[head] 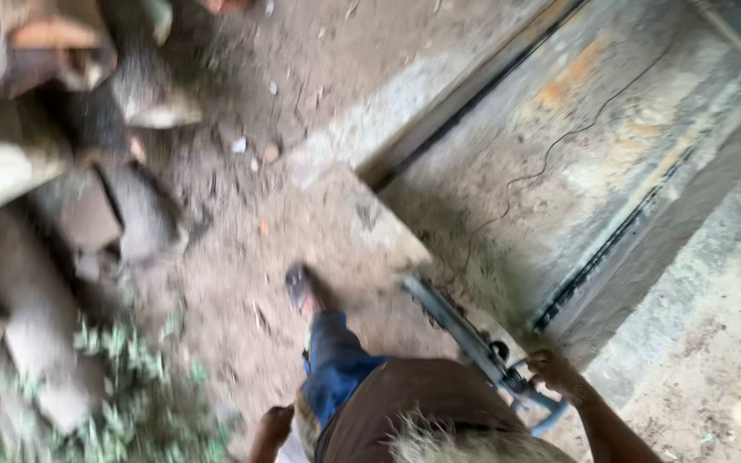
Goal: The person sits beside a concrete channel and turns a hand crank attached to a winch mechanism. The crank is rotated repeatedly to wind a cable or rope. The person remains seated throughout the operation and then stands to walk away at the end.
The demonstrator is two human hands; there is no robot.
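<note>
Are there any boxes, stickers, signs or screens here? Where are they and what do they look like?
None show in this blurred view: no packages, labels, signs or screens.
Right hand: grips the blue handle of a chainsaw, bar pointing away over the dirt.
Left hand: low by the leg, seems to hold nothing.
Logs: grey-brown, piled on the left.

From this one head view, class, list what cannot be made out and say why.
- Left hand: low in the frame, blurred; whether it holds anything is unclear.
- Right hand: grips the saw handle, fingers smeared.
- Saw blade: teeth blurred.
- Woodpile: cut by left edge, blurred.
</note>
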